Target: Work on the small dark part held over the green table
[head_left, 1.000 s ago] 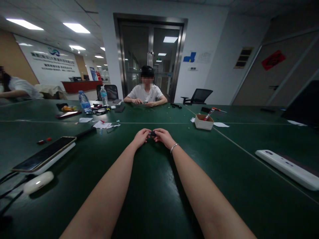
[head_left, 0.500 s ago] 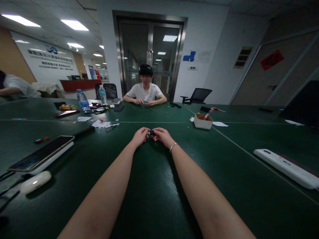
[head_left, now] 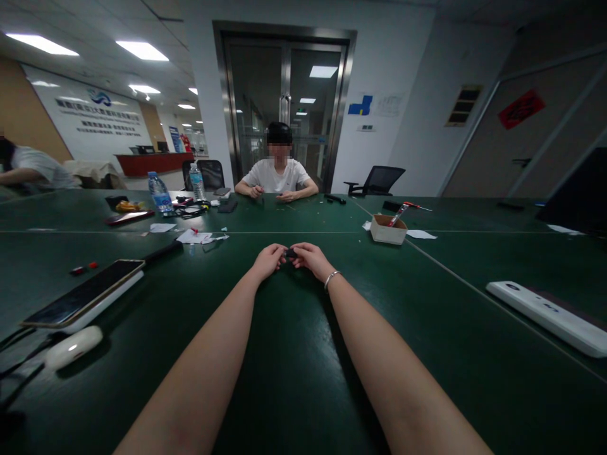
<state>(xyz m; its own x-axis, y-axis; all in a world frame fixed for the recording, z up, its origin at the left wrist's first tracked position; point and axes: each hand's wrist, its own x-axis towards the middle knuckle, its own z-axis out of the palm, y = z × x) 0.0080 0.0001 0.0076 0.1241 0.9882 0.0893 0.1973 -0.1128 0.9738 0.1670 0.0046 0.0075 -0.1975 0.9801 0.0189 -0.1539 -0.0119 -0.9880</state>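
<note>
A small black object (head_left: 289, 253) is held in the pinched fingers of both hands, just above the dark green table (head_left: 294, 354). My right hand (head_left: 309, 258), with a silver bracelet (head_left: 331, 279) at its wrist, is closed on its right end. The fingers of my left hand (head_left: 269, 261) are closed at its left end. The fingertips cover much of the object, and its exact kind is too small to make out.
Left lie a phone (head_left: 90, 291) on a white block, a white rounded device (head_left: 73, 349) with cables and paper scraps (head_left: 193, 236). Bottles (head_left: 160, 193) stand farther back. Right are a small box (head_left: 387, 231) and a white power strip (head_left: 545, 318). A person (head_left: 277, 174) sits opposite.
My hands stay together at nearly the same spot. Less of the object's pale left end shows between my fingers. The person opposite has moved their hands apart.
</note>
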